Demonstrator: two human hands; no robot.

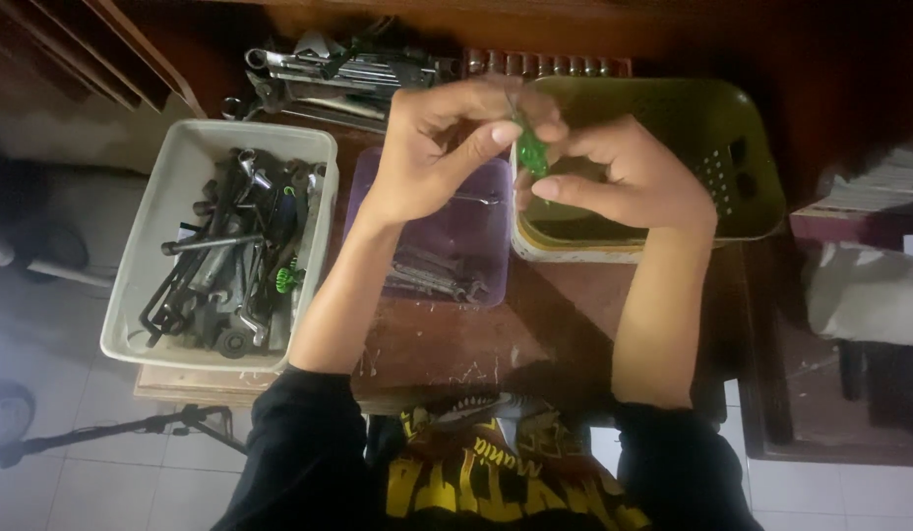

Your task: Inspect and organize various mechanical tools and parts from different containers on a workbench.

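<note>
Seemingly green tool (531, 152) between hands.

The green tool (531, 152) is small, with a translucent green plastic body and a thin metal part sticking up from its top, partly blurred. It is held roughly upright in the air between both hands, above the gap between the purple tray (481, 211) and the green basket (742, 128). The left hand (432, 147) pinches its upper end; the right hand (629, 177) pinches its lower end.
</note>
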